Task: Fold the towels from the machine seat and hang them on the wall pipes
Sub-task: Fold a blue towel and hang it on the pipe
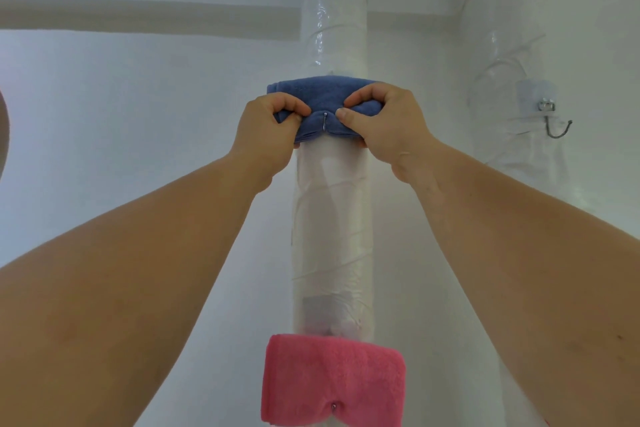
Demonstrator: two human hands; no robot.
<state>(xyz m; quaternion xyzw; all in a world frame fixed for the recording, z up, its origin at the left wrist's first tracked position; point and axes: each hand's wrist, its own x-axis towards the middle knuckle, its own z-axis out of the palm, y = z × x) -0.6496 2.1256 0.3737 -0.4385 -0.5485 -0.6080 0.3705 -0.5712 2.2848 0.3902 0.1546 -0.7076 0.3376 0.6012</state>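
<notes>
A folded blue towel (323,97) lies against the white wrapped vertical pipe (332,218), at about head height. My left hand (266,132) pinches its left front edge. My right hand (384,125) pinches its right front edge. Between my two thumbs a small metal hook tip (324,121) pokes out through the towel. Lower on the same pipe a folded pink towel (332,380) hangs on another hook, whose tip (334,407) shows at its bottom edge.
A second wrapped pipe (512,80) stands to the right and carries a bare metal hook (556,123). A horizontal white pipe (138,15) runs along the wall at upper left. The white wall lies close behind everything.
</notes>
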